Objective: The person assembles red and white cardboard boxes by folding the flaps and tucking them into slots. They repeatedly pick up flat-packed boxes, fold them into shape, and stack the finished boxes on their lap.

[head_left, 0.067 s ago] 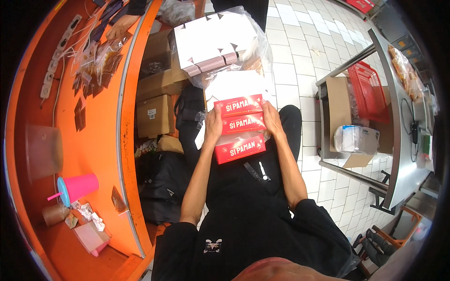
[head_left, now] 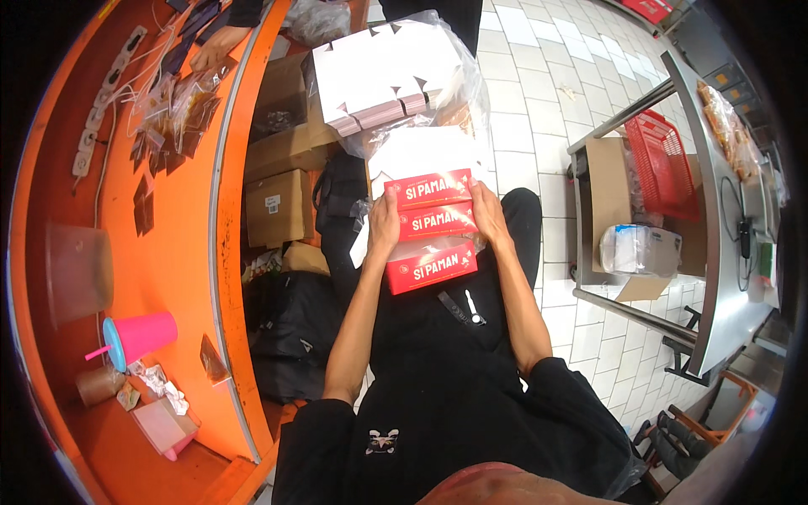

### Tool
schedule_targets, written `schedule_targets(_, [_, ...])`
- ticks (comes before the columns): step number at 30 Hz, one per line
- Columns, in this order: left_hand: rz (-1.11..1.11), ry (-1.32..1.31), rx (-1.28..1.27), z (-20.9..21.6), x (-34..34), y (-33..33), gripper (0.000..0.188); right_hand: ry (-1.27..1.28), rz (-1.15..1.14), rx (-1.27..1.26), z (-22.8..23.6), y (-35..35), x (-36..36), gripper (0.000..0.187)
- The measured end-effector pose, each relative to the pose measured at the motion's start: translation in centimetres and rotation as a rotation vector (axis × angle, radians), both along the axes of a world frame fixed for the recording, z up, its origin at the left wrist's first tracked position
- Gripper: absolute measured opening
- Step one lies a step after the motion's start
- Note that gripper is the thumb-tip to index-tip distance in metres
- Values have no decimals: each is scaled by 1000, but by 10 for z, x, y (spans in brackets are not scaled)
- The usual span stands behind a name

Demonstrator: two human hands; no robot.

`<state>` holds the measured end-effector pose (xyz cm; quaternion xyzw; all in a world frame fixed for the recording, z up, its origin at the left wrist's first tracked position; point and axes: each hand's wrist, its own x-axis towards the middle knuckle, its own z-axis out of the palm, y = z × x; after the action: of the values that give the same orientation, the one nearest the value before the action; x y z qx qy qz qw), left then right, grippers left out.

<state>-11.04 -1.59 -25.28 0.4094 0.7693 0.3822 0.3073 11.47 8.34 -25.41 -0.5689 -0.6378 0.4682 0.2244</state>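
Observation:
Three red cardboard boxes are grouped over my lap: a far red box [head_left: 427, 191], a middle red box [head_left: 434, 222] and a near red box [head_left: 433, 268]. On their left side my left hand [head_left: 388, 221] presses against the far and middle boxes. From the other side my right hand [head_left: 487, 213] grips the same two, so both are clasped between my palms. The near box touches neither hand. Just beyond them lies a white sheet-like stack [head_left: 418, 154], partly covered by the far box. My fingertips are partly hidden behind the boxes.
A stack of flat white cartons [head_left: 383, 71] in clear plastic stands ahead. On the left is an orange table [head_left: 181, 252] with a pink tumbler [head_left: 145, 338]; another person's hand [head_left: 217, 49] is at its far end. A metal table [head_left: 715, 278] and red basket [head_left: 661, 160] stand right.

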Motion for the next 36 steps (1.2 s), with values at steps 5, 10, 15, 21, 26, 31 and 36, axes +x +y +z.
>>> schedule_targets(5, [36, -57, 23, -12, 0, 0, 63, -59, 61, -9, 7, 2, 2, 73])
schedule_targets(10, [-1, -45, -4, -16, -4, -1, 61, -153, 188, -42, 4, 12, 11, 78])
schedule_targets(15, [-65, -91, -11, -18, -14, -5, 60, -172, 228, -30, -3, 19, 16, 79])
schedule_targets(21, [-82, -691, -67, 16, -29, -15, 45, 171, 199, -394, 12, 25, 28, 71])
schedule_targets(26, [-189, -780, -43, -4, -49, -16, 35, 220, 246, -410, -5, 34, 38, 62])
schedule_targets(31, [-221, -823, -50, 1, -49, -16, 28, 240, 255, -414, -13, 37, 44, 50])
schedule_targets(36, [-203, -861, -100, -10, -55, -10, 26, 307, 270, -471, -26, 40, 47, 44])
